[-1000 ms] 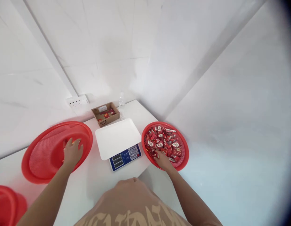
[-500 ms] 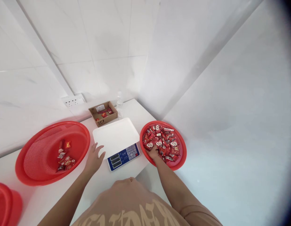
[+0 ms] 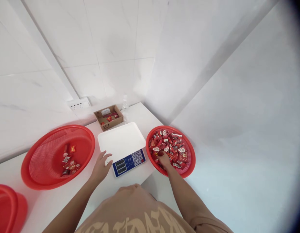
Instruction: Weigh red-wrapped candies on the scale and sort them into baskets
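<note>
My right hand [image 3: 164, 160] reaches into the right-hand red basket [image 3: 192, 161], among many small red-wrapped candies [image 3: 173, 142]. Its fingers are closed at the near left of the pile, with a gold-coloured bit of wrapper [image 3: 155, 154] at the fingertips; the rest of what they grip is hidden. My left hand [image 3: 101, 166] is open and holds nothing, fingers spread by the near left corner of the white weighing scale [image 3: 121, 140]. The scale's pan is bare, and its blue keypad panel [image 3: 129, 162] faces me.
To the left, a larger red basket [image 3: 38, 184] contains several red packets. Part of another red basket [image 3: 13, 197] shows at the lower left. Behind the scale stand a small cardboard box [image 3: 113, 123] with a few candies and a clear bottle [image 3: 125, 103]. A wall socket [image 3: 79, 103] is above the table.
My right hand has shifted slightly within the candies, and a gold bit now shows at its fingertips. My left hand stays near the scale. The whole view has shifted a little.
</note>
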Available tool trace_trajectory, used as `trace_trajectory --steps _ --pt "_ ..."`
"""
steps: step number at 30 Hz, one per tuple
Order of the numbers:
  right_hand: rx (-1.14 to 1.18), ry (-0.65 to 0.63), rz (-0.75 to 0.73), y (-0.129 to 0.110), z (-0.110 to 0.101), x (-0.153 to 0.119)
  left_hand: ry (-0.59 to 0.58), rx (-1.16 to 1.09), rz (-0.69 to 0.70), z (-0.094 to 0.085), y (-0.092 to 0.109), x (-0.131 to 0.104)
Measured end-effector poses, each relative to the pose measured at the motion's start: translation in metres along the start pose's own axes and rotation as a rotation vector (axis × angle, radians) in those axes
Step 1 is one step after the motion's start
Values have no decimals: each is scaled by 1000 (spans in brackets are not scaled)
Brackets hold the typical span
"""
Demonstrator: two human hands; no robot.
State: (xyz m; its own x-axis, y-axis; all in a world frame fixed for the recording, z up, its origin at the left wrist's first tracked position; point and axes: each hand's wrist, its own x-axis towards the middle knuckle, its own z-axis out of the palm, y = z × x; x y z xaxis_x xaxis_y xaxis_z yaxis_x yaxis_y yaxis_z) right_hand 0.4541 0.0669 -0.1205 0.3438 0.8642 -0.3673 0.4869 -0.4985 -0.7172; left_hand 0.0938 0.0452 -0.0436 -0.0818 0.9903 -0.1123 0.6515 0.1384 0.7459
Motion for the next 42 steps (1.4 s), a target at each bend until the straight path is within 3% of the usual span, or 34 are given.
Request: trace_trajectory --steps 7,13,17,20,23,27,29,31,37,42 --pt "671 -34 281 -4 -39 -18 -92 79 25 1 10 2" --pt "892 21 339 -6 -60 -16 -138 18 20 9 29 5" --pt "949 9 304 -22 -66 -18 -209 -192 -51 15 57 6" --pt "972 -95 253 -49 -61 -27 -330 -468 -163 22 84 5" --pt "969 -292 185 -84 -44 -42 -457 -760 -291 32 107 4" --pt "926 -578 79 -119 -8 -61 -572 -1037 -394 42 115 7" --pt "877 -625 90 -128 8 -65 -533 -1073 -413 43 108 12" --pt "838 -595 144 -130 19 -66 -414 -1072 -436 42 97 18" --pt "804 -586 231 -129 27 -60 -54 -1098 -499 20 73 47" --pt "764 -620 245 -136 28 -62 -8 -924 -612 12 71 50"
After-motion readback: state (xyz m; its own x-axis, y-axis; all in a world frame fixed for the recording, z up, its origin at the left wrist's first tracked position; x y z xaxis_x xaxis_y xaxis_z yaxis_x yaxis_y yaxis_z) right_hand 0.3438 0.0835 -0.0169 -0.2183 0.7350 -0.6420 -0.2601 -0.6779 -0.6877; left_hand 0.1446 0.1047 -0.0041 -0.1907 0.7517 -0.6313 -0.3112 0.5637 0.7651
